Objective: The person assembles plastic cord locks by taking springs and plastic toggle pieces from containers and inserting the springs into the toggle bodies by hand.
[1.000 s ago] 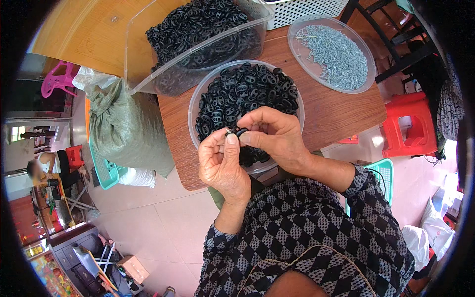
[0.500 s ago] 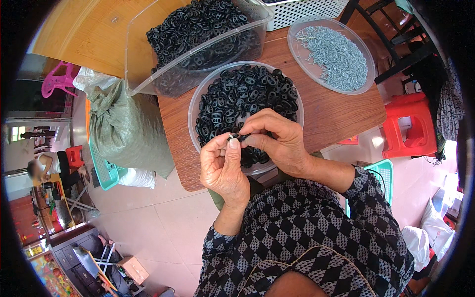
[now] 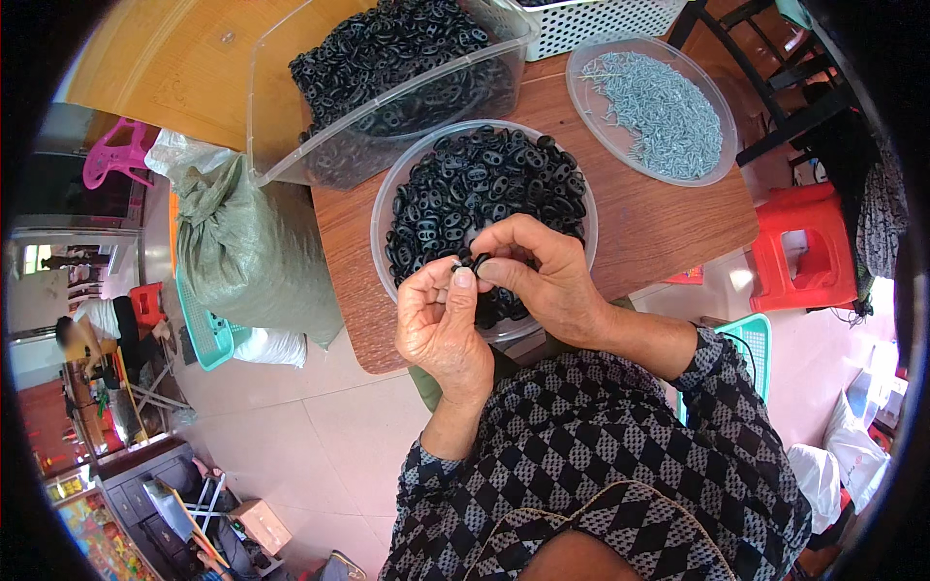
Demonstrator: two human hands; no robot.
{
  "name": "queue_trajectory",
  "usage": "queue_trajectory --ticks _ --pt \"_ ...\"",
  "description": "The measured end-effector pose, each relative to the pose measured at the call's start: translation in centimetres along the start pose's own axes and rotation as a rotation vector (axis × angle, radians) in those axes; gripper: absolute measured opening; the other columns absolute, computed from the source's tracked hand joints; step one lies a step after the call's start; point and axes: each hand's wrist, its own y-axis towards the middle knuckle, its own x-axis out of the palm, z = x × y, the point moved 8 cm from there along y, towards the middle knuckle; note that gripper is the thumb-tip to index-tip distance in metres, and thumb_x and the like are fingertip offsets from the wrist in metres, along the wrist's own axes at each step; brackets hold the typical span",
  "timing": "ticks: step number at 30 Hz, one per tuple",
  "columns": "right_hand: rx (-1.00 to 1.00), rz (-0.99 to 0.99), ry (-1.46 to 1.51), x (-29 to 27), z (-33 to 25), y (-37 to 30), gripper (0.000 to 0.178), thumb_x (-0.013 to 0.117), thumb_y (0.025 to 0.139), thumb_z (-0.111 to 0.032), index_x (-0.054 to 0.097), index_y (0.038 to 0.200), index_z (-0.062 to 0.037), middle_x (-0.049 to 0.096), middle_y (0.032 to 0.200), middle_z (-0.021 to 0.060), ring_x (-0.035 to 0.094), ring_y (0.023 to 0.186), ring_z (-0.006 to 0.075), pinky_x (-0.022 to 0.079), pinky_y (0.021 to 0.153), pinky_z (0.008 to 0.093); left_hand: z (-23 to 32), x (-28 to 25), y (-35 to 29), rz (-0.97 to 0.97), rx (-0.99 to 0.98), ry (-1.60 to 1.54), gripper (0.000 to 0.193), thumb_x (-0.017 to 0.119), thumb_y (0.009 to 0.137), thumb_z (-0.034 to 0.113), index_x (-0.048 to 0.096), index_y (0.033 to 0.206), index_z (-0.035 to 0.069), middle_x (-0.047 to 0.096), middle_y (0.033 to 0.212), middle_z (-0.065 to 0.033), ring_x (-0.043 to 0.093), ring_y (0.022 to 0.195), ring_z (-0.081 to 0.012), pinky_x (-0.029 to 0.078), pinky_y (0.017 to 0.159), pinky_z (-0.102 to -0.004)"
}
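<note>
Both of my hands meet above the near part of a round clear tub [image 3: 382,254] heaped with black oval two-holed plastic pieces [image 3: 455,184]. My left hand [image 3: 446,329] is closed, thumb against fingertips, on a small black plastic piece [image 3: 467,262]. A bit of silvery metal shows beside its thumb, too small to make out. My right hand [image 3: 544,276] pinches at the same spot, thumb and forefinger on a black piece that touches the one in the left. The fingers hide most of both pieces. To the far right lies a round clear tray [image 3: 587,108] of small silvery screws [image 3: 659,116].
Behind the tub stands a large clear bin [image 3: 387,116] of black pieces, near a white perforated basket [image 3: 605,24]. A green woven sack [image 3: 252,252] is left of the wooden table [image 3: 668,228]. Red stools [image 3: 804,247] stand right; another person [image 3: 97,324] sits far left.
My hands stay together over the tub, and the fingertips have shifted slightly, with the black piece at my right fingers now turned more upright. The whole view has moved a little.
</note>
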Motion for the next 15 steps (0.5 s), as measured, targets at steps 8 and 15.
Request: queue_trajectory --ticks 8,15 --pt "0.12 -0.012 0.063 0.0 -0.4 0.0 0.013 0.062 0.081 0.002 0.057 0.093 0.0018 0.06 0.084 0.0045 0.058 0.073 0.0092 0.048 0.065 0.0223 -0.4 -0.5 0.0 0.012 -0.115 -0.112 0.014 0.061 0.084 -0.005 0.057 0.097 -0.004 0.064 0.085 -0.0103 0.063 0.07 -0.0157 0.052 0.068 -0.0247" --pt "-0.045 -0.121 -0.257 -1.3 -2.0 1.6 0.017 0.06 0.083 0.001 0.065 0.099 0.0017 0.062 0.089 0.0007 0.055 0.08 0.006 0.045 0.069 0.0198 -0.3 -0.6 -0.1 -0.085 -0.183 0.005 0.014 0.061 0.084 -0.004 0.06 0.098 -0.006 0.062 0.086 -0.0091 0.063 0.07 -0.0152 0.054 0.062 -0.0245"
